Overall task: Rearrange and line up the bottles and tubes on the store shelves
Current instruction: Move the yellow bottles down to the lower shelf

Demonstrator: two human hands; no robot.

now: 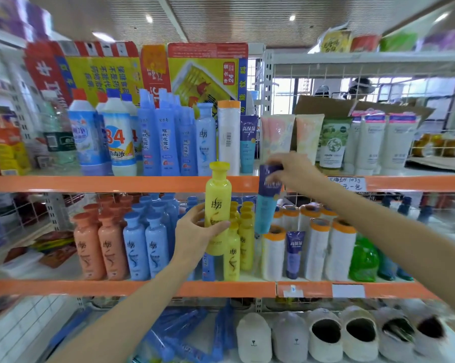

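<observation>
Left hand (195,231) grips a yellow bottle (217,205), right hand (292,169) pinches a purple tube (268,197), both lifted off the shelf's front edge (116,286), probably for re-sorting.

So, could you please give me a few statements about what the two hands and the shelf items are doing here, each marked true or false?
1. The left hand grips a yellow plastic bottle with a flared cap. True.
2. The right hand is empty. False: it pinches a purple and teal squeeze tube by its top end.
3. The held tube hangs in front of the orange edge of the upper shelf. True.
4. The orange-pink bottles stand on the upper shelf. False: they stand on the middle shelf, left of the light blue bottles.
5. A row of slippers lies on the bottom shelf. True.
</observation>
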